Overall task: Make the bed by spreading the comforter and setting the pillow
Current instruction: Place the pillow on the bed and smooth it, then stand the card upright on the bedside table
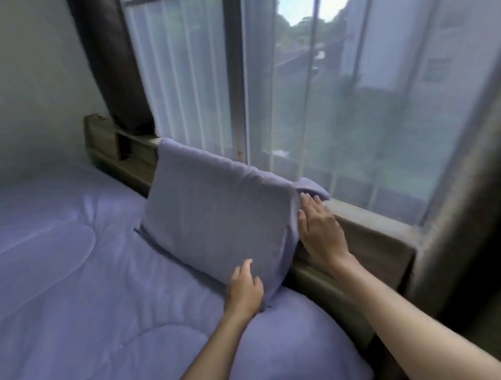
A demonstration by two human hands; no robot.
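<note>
The comforter (75,270) fills the whole left and lower half of the frame, spread flat across the bed with only soft quilted ridges showing, so the spreading looks done. Centre frame, the pillow (218,218) stands propped, tilted back against the wooden headboard (128,159) that runs below the window (310,90).

The left hand (245,289), lower centre, rests on the pillow's bottom corner, fingers loosely curled, pressing rather than pinching. The right hand (321,228), just right of centre, lies flat and open against the pillow's right edge, gripping nothing.

To finish this well, my read is: steady the base with the left hand so it doesn't slide along the comforter, and use the right palm to push the side square. The loose flap of pillowcase (314,187) trailing over the ledge wants tucking in.

Hard to tell: the pillow's back and its contact with the headboard are hidden. The bed's near and left edges are cut off. The dark curtain (115,58), upper left, covers the headboard's far end.
</note>
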